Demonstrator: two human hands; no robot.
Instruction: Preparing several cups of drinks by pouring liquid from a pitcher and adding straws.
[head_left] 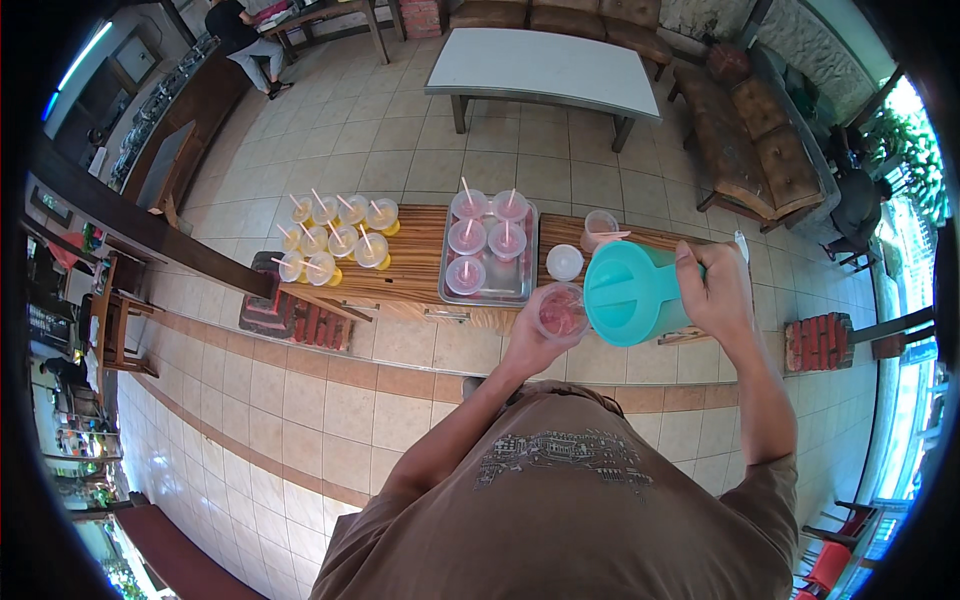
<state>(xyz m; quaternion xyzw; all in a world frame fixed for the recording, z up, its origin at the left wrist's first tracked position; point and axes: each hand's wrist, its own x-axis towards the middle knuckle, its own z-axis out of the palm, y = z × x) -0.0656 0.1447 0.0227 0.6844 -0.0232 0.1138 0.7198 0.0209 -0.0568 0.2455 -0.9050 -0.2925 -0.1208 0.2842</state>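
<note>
The left hand [528, 335] was wrapped around a clear plastic cup [562, 310], with the fingers curled tight on its side. The cup had pink drink in it. It sat near the middle of the picture, at the near edge of the long wooden table [420, 270], and it touched the teal pitcher [632, 292] at its 3 o'clock side.

The right hand [715, 290] was closed around the handle of the pitcher. The pitcher was tipped over toward the cup, with its lid end right next to the cup's rim. I could not tell if any drink was coming out.

At 11 o'clock from the cup was a metal tray [522, 285] on the table. It held five lidded cups of pink drink [467, 237], each with a straw. At 9 o'clock from the tray stood a bunch of lidded cups of yellow drink [335, 240], also with straws.

Just at 12 o'clock from the held cup lay a white lid [564, 262]. An empty clear cup [600, 226] stood a little beyond that, at 1 o'clock.

Far off, at 12 o'clock, was a white table [545, 65] on the tiled floor. Brown benches [760, 140] stood at 2 o'clock.
</note>
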